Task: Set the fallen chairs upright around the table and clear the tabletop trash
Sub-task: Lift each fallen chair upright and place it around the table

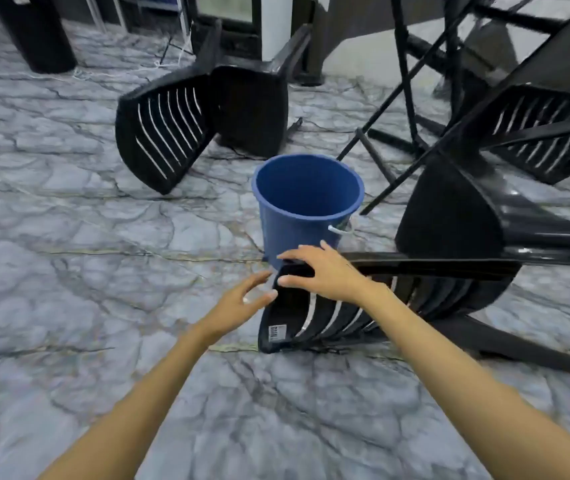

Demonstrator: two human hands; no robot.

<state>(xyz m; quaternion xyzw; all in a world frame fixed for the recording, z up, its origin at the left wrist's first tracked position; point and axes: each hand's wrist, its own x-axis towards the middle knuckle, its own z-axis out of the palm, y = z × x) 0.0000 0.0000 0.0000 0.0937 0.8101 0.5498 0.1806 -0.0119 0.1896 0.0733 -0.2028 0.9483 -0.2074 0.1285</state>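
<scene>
Three black plastic chairs lie on their sides on the marble floor. The nearest chair [449, 216] lies at the lower right, its slatted backrest pointing toward me. My right hand [318, 271] rests on the top corner of that backrest, fingers curled over its edge. My left hand [242, 303] hovers just left of the same corner, fingers spread, holding nothing. A second fallen chair [200, 123] lies at the upper left, and a third [546, 133] lies at the upper right under the table's legs [411, 98].
A blue bucket [306, 202] with a white handle stands upright just beyond the near chair's backrest. A black cylindrical bin [41, 36] stands at the far left. A white pillar [274, 26] and dark furniture line the back. Open marble floor [68, 271] spreads to the left.
</scene>
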